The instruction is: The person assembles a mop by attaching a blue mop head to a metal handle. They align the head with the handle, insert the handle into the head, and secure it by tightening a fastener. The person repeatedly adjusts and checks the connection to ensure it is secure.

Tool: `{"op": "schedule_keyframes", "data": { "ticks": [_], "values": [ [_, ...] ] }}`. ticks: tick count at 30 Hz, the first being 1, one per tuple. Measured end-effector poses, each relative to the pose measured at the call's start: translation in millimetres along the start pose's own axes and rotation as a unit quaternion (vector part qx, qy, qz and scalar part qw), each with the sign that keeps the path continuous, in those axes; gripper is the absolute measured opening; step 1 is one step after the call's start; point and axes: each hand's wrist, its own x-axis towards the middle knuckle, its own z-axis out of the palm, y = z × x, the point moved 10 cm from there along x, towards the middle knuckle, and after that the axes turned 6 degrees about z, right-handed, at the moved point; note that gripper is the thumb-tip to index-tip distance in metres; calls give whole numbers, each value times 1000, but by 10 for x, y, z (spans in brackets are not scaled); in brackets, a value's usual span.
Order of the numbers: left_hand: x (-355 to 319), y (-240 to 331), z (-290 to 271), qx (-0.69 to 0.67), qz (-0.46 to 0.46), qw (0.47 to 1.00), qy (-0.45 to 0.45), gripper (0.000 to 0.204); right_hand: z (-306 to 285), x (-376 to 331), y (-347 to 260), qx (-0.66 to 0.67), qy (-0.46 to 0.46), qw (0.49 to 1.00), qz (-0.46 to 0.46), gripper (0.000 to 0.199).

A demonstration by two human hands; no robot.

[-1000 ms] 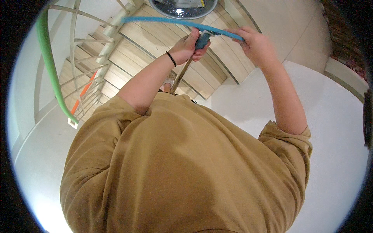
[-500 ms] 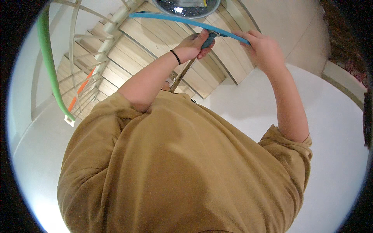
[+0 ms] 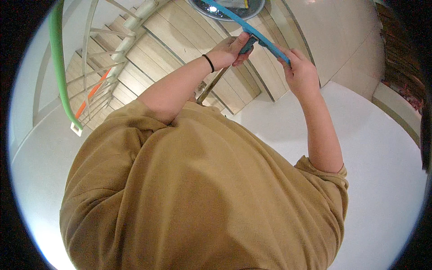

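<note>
A long, narrow blue bar (image 3: 228,15) runs slantwise across the upper middle, joined at its centre to a thin pole (image 3: 215,84). It looks like the head of a flat mop or squeegee; I cannot tell which. My left hand (image 3: 230,51), with a black band at its wrist, is closed around the blue joint beneath the bar. At the bar's near right end, my right hand (image 3: 300,74) pinches it between thumb and fingers. Beyond the bar stands a round dark basin (image 3: 215,18) with something grey and yellow-edged (image 3: 237,4) inside, partly cut off.
Wood-look stairs (image 3: 180,33) lie below my hands. On the left are a pale metal railing (image 3: 84,49) and a green handrail (image 3: 58,67), with an orange strip (image 3: 92,95) behind. A white wall (image 3: 373,148) curves along the right.
The blue bar has swung from nearly level to a steeper slant, its right end lowered towards me. My right hand has come down with it, and my left hand has shifted slightly right.
</note>
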Motion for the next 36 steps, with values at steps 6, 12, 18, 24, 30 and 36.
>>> {"op": "schedule_keyframes", "data": {
  "ticks": [6, 12, 18, 24, 30, 36],
  "values": [
    [-3, -24, 69, -33, -30, 999, 3, 73, -60, 130, 71, -49, -33, 998, -32, 35],
    [-1, 3, 81, -14, -22, 1000, -13, 73, -158, 151, 33, -98, -19, 993, -56, 36],
    [-2, 23, 63, -25, -30, 999, 7, 76, -19, 85, 94, -44, -20, 998, -27, 44],
    [-10, -58, 98, -20, -38, 999, -18, 75, -136, 169, 103, -60, 10, 995, -85, 44],
    [13, -56, 99, -33, -52, 998, -11, 75, -103, 128, 103, -62, -8, 997, -44, 42],
    [14, -40, 74, -30, -42, 999, -9, 71, -102, 102, 96, -30, -12, 999, -34, 42]
  ]
}}
